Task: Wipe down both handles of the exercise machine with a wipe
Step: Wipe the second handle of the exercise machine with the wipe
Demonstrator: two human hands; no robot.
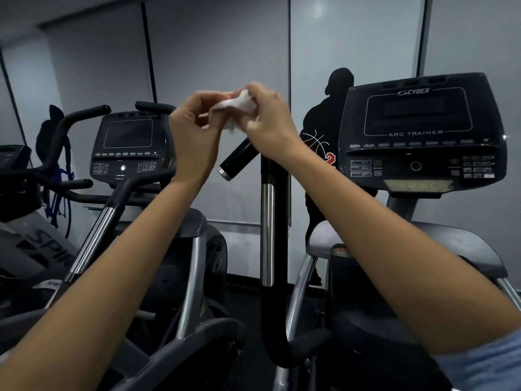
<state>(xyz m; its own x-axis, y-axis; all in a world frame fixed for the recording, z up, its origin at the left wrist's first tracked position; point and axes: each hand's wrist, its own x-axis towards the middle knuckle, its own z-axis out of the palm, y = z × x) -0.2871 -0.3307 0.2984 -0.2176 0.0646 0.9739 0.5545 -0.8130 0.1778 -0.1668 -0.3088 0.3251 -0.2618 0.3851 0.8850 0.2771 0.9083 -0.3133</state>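
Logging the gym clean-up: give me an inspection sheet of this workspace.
Surface: dark floor, no table.
Job's things: crumpled white wipe held above black cylindrical handle; second handle not identifiable.
Clutter: nothing seen.
Grips: left hand and right hand both pinch the wipe.
Cables: blue straps hanging far left.
Surroundings: black Cybex Arc Trainer console, second console, grey wall panels.

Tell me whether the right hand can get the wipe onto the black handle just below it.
Probably yes: the right hand holds the wipe directly above the handle, nothing between.
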